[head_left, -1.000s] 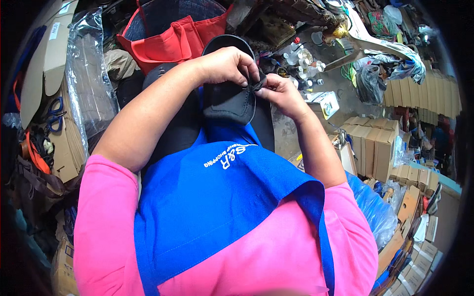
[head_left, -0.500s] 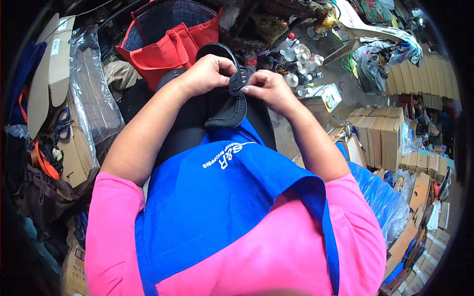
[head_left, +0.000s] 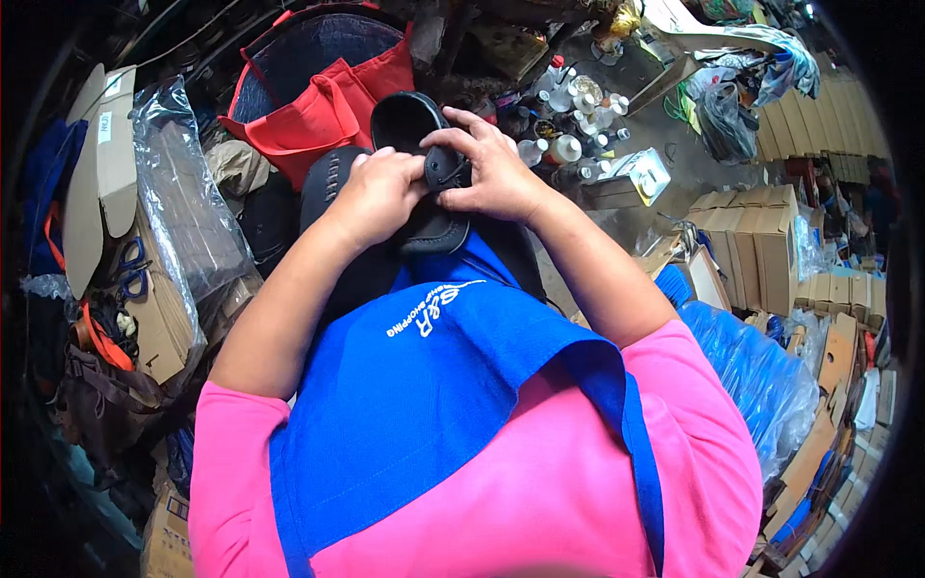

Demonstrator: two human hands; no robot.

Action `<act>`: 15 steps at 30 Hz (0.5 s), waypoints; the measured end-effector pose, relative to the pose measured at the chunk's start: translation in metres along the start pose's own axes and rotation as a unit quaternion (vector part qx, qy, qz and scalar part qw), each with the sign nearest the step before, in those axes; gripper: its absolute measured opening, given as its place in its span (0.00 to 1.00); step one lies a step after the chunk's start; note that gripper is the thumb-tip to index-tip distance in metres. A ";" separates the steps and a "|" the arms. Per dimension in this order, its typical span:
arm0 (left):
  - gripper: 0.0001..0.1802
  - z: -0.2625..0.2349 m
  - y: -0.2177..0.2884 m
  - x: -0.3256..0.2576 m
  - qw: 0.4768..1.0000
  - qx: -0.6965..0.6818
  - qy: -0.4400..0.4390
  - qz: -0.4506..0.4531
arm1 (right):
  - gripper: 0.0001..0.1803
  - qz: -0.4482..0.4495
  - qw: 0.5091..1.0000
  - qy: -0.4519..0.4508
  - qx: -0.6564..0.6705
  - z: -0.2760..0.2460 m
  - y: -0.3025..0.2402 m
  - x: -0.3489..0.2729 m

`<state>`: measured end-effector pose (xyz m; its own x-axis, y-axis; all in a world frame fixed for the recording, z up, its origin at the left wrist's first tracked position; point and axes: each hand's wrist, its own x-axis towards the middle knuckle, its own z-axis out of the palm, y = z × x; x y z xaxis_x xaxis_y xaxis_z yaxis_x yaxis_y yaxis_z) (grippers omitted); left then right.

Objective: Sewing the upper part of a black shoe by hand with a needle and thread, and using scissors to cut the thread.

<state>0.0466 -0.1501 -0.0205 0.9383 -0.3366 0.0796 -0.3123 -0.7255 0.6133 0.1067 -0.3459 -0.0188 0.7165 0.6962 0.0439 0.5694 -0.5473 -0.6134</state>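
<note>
A black leather shoe (head_left: 436, 233) with stitching along its edge rests over my lap, its opening facing up at the far end. My left hand (head_left: 378, 196) presses its closed fingers against the near side of the strap or flap with small holes. From the right, my right hand (head_left: 493, 171) grips the same part, thumb below and fingers curled over the top. Left of my left hand lies another black piece (head_left: 326, 178) with stitch marks, partly hidden by that hand. A blue cloth apron (head_left: 405, 385) covers my lap.
A red bag (head_left: 328, 106) stands open beyond my knees. Several bottles (head_left: 564, 147) crowd the floor at the far right. Folded cardboard (head_left: 747, 241) and blue plastic wrapping (head_left: 732, 361) lie to the right. At the left are cardboard sheets and blue-handled scissors (head_left: 133, 268).
The shoe has turned so that its opening shows more. My left hand has moved down and in, and my right hand has shifted from a pinch to a wider grip over the strap.
</note>
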 end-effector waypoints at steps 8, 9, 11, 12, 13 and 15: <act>0.04 -0.071 -0.050 -0.091 0.994 0.025 0.052 -0.094 | 0.37 0.035 0.996 -0.011 0.077 0.006 0.013 -0.004; 0.04 -0.079 -0.051 -0.099 0.983 -0.060 0.083 -0.154 | 0.37 0.033 0.996 -0.014 0.077 0.005 0.008 -0.003; 0.04 -0.087 -0.049 -0.100 0.917 -0.328 0.125 -0.188 | 0.35 0.019 0.999 -0.026 -0.016 0.002 -0.005 -0.002; 0.05 -0.083 -0.045 -0.094 0.885 -0.412 0.154 -0.151 | 0.35 0.010 0.999 -0.028 -0.043 0.004 -0.010 -0.003; 0.06 -0.078 -0.038 -0.085 0.844 -0.492 0.184 -0.112 | 0.35 0.000 0.997 -0.031 -0.069 0.008 -0.015 -0.004; 0.08 -0.059 -0.022 -0.061 0.709 -0.681 0.178 0.028 | 0.35 -0.002 0.996 -0.029 -0.079 0.013 -0.018 -0.006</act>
<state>0.0047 -0.0779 0.0068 0.9838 0.0065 0.1794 -0.1449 0.6187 0.7721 0.0870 -0.3340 -0.0176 0.6923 0.7216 -0.0027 0.6315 -0.6078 -0.4814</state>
